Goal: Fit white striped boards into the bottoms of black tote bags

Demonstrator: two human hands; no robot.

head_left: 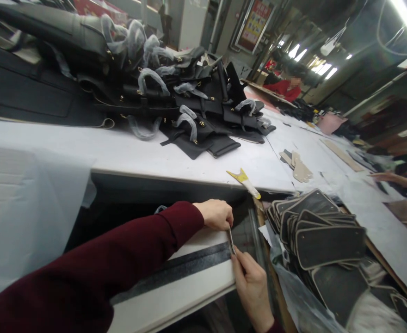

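My left hand (215, 213), reaching in from the left in a dark red sleeve, is closed with its fingertips at the upper end of a thin flat piece (231, 239). My right hand (252, 284) pinches the lower end of that piece between thumb and fingers. The piece shows edge-on, with a pale rim; its exact kind cannot be made out. Under both hands lies a white board (175, 296) with a dark band (189, 266) along it. The piece stands at the right end of this band.
Stacked dark panels with pale edges (330, 243) lie to the right. A yellow and white scraper-like tool (244, 182) rests at the edge of the white table (120, 152). Black bag pieces with wrapped handles (189, 122) are heaped behind. Another person's arm (397, 179) shows far right.
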